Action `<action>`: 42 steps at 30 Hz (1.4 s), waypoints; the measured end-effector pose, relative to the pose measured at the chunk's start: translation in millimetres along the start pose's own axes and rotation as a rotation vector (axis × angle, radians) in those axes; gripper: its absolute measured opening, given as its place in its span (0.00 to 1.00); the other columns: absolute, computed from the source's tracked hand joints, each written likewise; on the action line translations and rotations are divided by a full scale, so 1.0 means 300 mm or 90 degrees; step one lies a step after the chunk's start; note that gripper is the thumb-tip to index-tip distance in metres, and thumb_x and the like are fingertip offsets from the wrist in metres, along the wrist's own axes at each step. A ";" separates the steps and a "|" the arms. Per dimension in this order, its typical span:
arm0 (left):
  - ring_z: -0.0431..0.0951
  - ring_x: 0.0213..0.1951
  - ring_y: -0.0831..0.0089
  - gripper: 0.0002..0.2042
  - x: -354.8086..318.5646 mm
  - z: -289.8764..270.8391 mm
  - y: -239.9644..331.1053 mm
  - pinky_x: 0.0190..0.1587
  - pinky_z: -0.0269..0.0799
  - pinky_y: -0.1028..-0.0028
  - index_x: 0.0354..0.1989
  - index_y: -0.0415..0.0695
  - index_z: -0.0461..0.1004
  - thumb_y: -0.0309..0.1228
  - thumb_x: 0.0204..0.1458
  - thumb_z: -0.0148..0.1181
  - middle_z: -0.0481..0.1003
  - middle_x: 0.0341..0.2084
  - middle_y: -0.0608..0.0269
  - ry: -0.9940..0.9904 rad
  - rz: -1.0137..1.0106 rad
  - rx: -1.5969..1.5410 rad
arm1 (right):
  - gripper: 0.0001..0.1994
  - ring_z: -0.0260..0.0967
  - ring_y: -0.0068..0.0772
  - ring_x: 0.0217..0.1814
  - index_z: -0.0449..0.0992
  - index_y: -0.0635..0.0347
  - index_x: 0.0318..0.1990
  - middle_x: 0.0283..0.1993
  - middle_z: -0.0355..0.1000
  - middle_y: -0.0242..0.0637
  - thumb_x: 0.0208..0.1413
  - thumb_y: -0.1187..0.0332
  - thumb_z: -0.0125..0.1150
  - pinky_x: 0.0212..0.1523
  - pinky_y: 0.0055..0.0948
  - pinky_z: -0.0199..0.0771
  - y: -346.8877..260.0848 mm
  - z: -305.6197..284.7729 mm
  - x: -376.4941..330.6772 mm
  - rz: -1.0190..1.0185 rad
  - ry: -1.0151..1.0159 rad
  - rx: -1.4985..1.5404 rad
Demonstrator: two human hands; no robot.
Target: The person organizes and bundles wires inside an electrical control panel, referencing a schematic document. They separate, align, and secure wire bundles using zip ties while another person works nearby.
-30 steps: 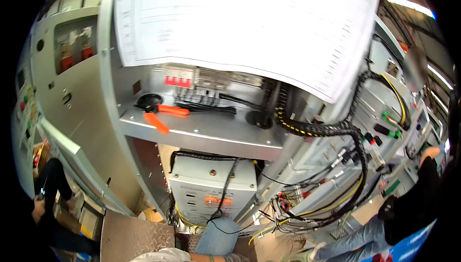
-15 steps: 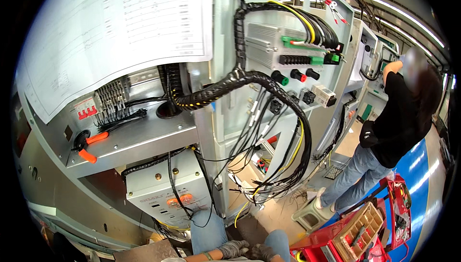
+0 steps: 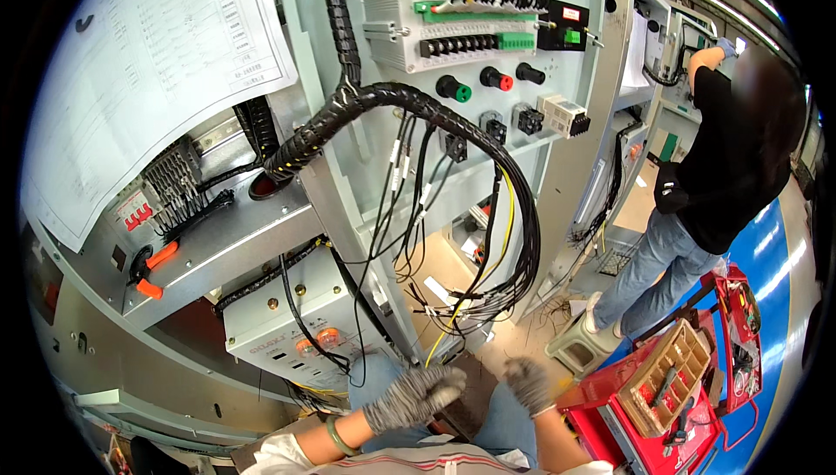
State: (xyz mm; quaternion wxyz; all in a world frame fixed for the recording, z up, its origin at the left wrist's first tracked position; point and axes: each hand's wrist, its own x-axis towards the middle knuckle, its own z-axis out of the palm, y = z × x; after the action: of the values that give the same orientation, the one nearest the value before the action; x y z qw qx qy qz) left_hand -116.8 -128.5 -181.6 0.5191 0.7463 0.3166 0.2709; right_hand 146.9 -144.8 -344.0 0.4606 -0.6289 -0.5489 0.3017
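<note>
My left hand [image 3: 416,398], in a grey knit glove, is raised over my lap with its fingers stretched to the right; I see nothing in it. Apart from it, my right hand [image 3: 529,386] wears a similar glove; motion smears its fingers, and no held thing shows. Just above both hands hangs a loop of black wires [image 3: 527,240] with loose ends and a yellow wire. It runs from a black-wrapped wiring harness [image 3: 383,96] on the grey cabinet panel. A pale box with an orange knob [image 3: 327,337] sits left of my left hand.
Orange-handled pliers [image 3: 152,268] lie on a metal shelf beside red breaker switches [image 3: 135,214]. A printed sheet [image 3: 157,66] hangs at upper left. At right, a person [image 3: 731,153] stands on a stool [image 3: 579,346], near a red tool cart [image 3: 610,418] with a wooden parts tray [image 3: 688,353].
My hands, together low in my lap before, have risen and moved apart. The view has shifted, so the panel sits further left. The other person's arm is raised higher.
</note>
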 end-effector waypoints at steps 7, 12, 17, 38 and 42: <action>0.74 0.40 0.59 0.11 0.142 -0.153 0.352 0.43 0.69 0.63 0.40 0.42 0.73 0.27 0.47 0.58 0.75 0.38 0.56 0.190 0.317 0.355 | 0.11 0.63 0.20 0.27 0.72 0.63 0.35 0.25 0.69 0.31 0.54 0.63 0.52 0.30 0.23 0.65 -0.552 -0.256 0.227 -0.218 0.144 0.029; 0.71 0.45 0.65 0.12 0.375 -0.272 0.588 0.51 0.65 0.65 0.36 0.48 0.75 0.27 0.39 0.61 0.73 0.40 0.65 0.360 0.560 0.736 | 0.15 0.70 0.44 0.41 0.72 0.58 0.44 0.41 0.71 0.44 0.50 0.63 0.58 0.43 0.34 0.69 -0.831 -0.354 0.370 -0.460 0.253 -0.160; 0.71 0.46 0.64 0.14 0.518 -0.354 0.680 0.50 0.66 0.65 0.40 0.49 0.73 0.27 0.42 0.59 0.72 0.43 0.67 0.316 0.607 0.958 | 0.22 0.69 0.43 0.47 0.68 0.59 0.50 0.45 0.71 0.45 0.49 0.58 0.59 0.49 0.34 0.67 -0.926 -0.312 0.505 -0.486 0.172 -0.114; 0.74 0.36 0.58 0.12 0.612 -0.380 0.795 0.39 0.69 0.63 0.41 0.47 0.70 0.37 0.53 0.48 0.74 0.30 0.55 0.137 0.347 1.034 | 0.23 0.69 0.22 0.24 0.71 0.63 0.38 0.21 0.70 0.34 0.54 0.48 0.50 0.30 0.26 0.70 -0.973 -0.429 0.550 -0.361 -0.137 -0.045; 0.75 0.34 0.60 0.12 0.621 -0.374 0.789 0.38 0.70 0.63 0.41 0.48 0.71 0.39 0.54 0.48 0.74 0.28 0.56 0.157 0.304 1.036 | 0.20 0.68 0.24 0.24 0.71 0.64 0.36 0.20 0.71 0.35 0.52 0.52 0.53 0.29 0.25 0.68 -0.931 -0.420 0.532 -0.309 -0.104 -0.041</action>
State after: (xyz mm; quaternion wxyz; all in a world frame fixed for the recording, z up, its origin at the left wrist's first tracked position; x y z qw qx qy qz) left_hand -32.3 17.8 91.8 -0.2871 0.8985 0.3007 0.1408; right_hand 177.7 -29.0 -19.7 0.4536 -0.4669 -0.7281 0.2144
